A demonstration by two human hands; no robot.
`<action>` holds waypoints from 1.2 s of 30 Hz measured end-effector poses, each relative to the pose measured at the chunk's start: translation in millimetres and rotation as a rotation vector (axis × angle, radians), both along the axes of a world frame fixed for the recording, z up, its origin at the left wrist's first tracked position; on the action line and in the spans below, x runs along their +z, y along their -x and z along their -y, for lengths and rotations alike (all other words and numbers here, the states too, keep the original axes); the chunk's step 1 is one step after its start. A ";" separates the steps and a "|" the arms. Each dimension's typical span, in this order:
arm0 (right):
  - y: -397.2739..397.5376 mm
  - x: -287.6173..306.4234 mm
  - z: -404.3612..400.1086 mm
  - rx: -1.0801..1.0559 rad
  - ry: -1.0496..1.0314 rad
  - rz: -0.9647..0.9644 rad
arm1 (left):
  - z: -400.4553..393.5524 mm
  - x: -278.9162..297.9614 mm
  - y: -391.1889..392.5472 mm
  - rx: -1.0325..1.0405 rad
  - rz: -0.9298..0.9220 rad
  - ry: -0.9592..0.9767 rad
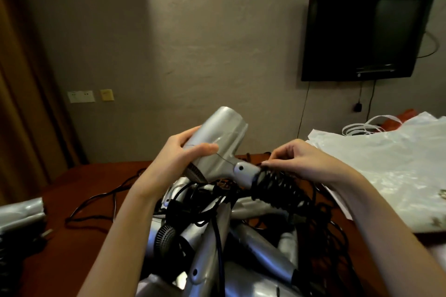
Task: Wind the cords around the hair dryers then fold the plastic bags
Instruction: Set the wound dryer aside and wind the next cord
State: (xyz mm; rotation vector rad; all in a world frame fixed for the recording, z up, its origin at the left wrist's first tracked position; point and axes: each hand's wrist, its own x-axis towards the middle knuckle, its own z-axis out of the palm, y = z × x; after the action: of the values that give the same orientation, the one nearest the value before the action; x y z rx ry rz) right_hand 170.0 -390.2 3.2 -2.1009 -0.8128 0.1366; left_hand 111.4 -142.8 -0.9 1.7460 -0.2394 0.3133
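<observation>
My left hand (179,152) grips the barrel of a silver hair dryer (222,142), thumb lying along its near side and fingers curled round the far side, holding it up above the table (79,190) with the nozzle pointing up and away from me. Its handle runs out toward my right hand (299,159), and a black cord (277,190) is coiled in tight turns round that handle. My right hand sits at the top of the coils, fingertips pinched together on the cord just where the winding meets the bare part of the handle.

Directly below both hands lies a heap of more silver hair dryers (217,248), their black cords tangled loosely over and between them. One loose cord (96,202) trails away from under my left wrist across the dark red table. Farther beyond my left arm, at the table's edge, lies another silver dryer (21,214).

Out past my right hand, white plastic bags (386,171) lie spread flat, with white handle loops (362,128) at their far end. Above them on the wall hangs a dark television (366,34).
</observation>
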 end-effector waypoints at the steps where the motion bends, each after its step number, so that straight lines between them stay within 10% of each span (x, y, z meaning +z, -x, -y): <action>1: -0.5 -0.8 -0.1 -0.009 0.023 0.005 | 3.0 -1.2 -0.7 0.026 0.021 -0.043; 21: 45.2 3.3 -44.3 -0.144 -0.014 0.578 | -4.8 -2.5 -3.5 0.434 0.323 0.003; 36: 16.0 -13.6 -36.4 0.036 -0.207 0.017 | 3.0 2.3 -2.9 0.284 0.084 0.362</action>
State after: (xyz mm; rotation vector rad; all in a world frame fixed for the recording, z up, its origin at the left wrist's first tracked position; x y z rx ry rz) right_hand 153.9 -353.8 -10.4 -1.8956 -0.8383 0.0512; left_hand 114.3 -145.8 1.3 1.4070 0.0085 0.5993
